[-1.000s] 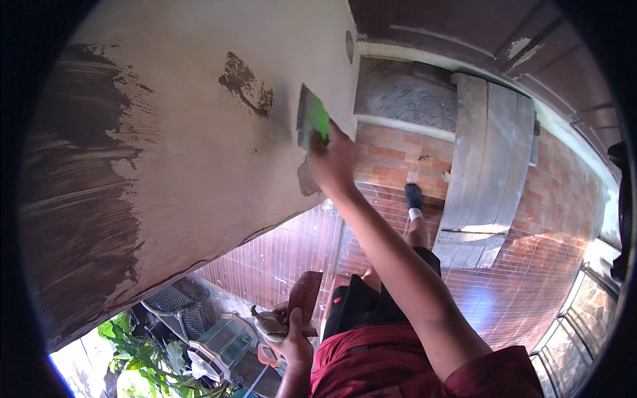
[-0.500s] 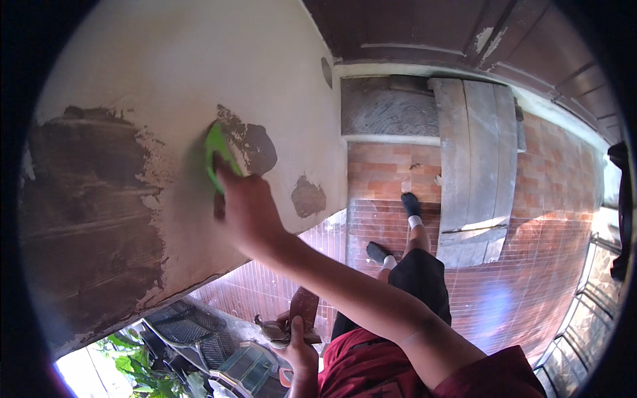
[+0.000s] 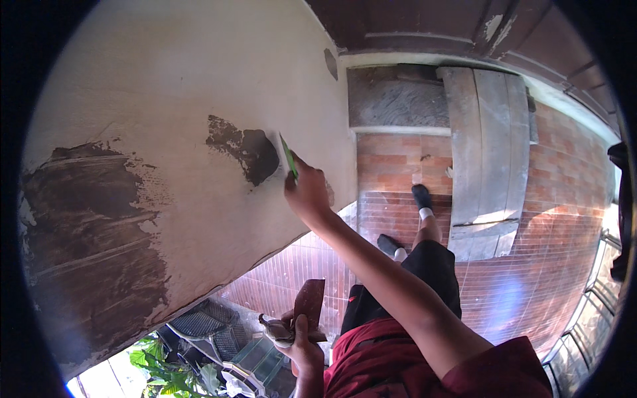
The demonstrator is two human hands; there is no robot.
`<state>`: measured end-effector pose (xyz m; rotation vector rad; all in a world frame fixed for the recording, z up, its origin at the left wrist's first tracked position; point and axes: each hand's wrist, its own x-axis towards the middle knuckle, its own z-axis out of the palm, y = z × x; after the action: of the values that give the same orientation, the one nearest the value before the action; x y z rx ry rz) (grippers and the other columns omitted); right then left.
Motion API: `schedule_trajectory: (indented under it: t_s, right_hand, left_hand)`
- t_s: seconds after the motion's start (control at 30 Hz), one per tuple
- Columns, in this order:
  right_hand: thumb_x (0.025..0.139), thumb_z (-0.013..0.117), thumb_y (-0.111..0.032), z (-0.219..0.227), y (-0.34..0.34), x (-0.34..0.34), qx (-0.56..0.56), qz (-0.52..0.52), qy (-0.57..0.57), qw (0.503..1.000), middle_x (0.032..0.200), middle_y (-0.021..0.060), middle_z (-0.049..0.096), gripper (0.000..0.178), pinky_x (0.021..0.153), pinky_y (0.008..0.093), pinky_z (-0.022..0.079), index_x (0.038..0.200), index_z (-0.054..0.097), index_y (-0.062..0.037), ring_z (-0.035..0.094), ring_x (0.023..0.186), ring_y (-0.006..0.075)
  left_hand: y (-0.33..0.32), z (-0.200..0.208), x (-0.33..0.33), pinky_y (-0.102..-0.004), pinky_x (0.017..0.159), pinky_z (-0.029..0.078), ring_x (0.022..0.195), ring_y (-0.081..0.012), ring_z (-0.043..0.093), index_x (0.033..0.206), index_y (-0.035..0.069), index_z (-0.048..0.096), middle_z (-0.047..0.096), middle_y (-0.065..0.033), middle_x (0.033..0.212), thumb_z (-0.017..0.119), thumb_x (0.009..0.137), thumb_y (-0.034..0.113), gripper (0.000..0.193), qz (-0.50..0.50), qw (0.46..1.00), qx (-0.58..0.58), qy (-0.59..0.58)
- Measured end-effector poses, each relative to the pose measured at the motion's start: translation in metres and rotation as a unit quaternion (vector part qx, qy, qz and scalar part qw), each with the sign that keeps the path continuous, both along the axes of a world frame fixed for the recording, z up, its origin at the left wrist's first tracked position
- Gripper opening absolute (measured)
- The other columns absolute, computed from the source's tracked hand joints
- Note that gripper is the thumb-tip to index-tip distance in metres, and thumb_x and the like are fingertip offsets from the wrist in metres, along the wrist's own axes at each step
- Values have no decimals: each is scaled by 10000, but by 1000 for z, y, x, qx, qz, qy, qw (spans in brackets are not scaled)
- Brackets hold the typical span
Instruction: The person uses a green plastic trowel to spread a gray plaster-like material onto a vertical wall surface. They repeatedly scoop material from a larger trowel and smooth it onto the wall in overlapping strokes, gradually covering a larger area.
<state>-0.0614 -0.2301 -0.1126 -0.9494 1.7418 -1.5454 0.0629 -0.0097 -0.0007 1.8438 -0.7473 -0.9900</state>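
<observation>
My right hand (image 3: 309, 190) grips a thin green putty spreader (image 3: 289, 158), seen nearly edge-on, at the pale wall (image 3: 179, 86). Just left of the spreader is a dark bare patch (image 3: 260, 156) with a ragged, flaking edge. Lower down, near my body, my left hand (image 3: 304, 346) is closed round a flat reddish-brown piece (image 3: 310, 302), its thumb across the front. A crumpled greyish bundle (image 3: 277, 329) is in the same hand; what it contains cannot be made out.
A larger dark stripped area (image 3: 93, 219) covers the wall's left part. A wooden plank bench (image 3: 484, 152) stands on the red tiled floor (image 3: 405, 162), beside my feet. A brown door (image 3: 424, 26) is at the top. Dark woven chairs (image 3: 209, 325) and plants (image 3: 162, 371) lie lower left.
My right hand has moved right with the green spreader, from left of the dark patch to its right side. The spreader has turned from broadside to nearly edge-on. My left hand keeps its hold.
</observation>
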Motion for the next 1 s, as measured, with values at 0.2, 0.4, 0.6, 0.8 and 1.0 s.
schedule_trajectory:
  t_s: [0.2, 0.4, 0.6, 0.8, 1.0]
  right_hand:
    - [717, 552, 66, 53, -17, 26, -50, 53, 2, 997, 944, 298, 627, 602, 707, 445, 552, 1312, 461, 47, 663, 748, 402]
    - [707, 556, 101, 113, 26, 42, -184, 87, -10, 979, 1201, 301, 566, 657, 758, 444, 566, 1345, 416, 36, 669, 863, 395]
    - [777, 514, 111, 78, 81, 7, -108, 102, -72, 986, 1118, 285, 610, 580, 714, 421, 557, 1339, 482, -29, 681, 818, 384]
    - [793, 489, 72, 8, 7, 6, 28, 36, -32, 998, 822, 271, 645, 480, 695, 462, 519, 1269, 521, 24, 658, 769, 407]
    - [728, 506, 87, 40, -33, 13, 12, 38, -38, 998, 773, 264, 636, 537, 676, 465, 531, 1264, 492, 67, 654, 703, 399]
  left_hand:
    - [3, -6, 6, -305, 803, 460, 861, -146, 547, 1053, 15, 520, 569, -50, 945, 663, 814, 11, 278, 3, 1000, -19, -13]
    - [-1, -11, 6, -317, 800, 496, 888, -165, 573, 1137, 23, 462, 568, -67, 1010, 648, 823, -3, 366, -29, 999, -15, 16]
    - [-4, -7, 5, -332, 831, 489, 913, -170, 568, 1119, 28, 465, 559, -66, 1035, 664, 820, 6, 360, -11, 999, 5, 43]
    - [1, -4, 15, -328, 853, 473, 939, -168, 549, 1139, 39, 454, 548, -50, 1028, 674, 823, 16, 385, 2, 1000, 1, 13]
    - [3, -1, 16, -341, 877, 459, 951, -181, 534, 1157, 36, 446, 530, -59, 1044, 692, 812, 35, 424, 24, 1000, 5, 11]
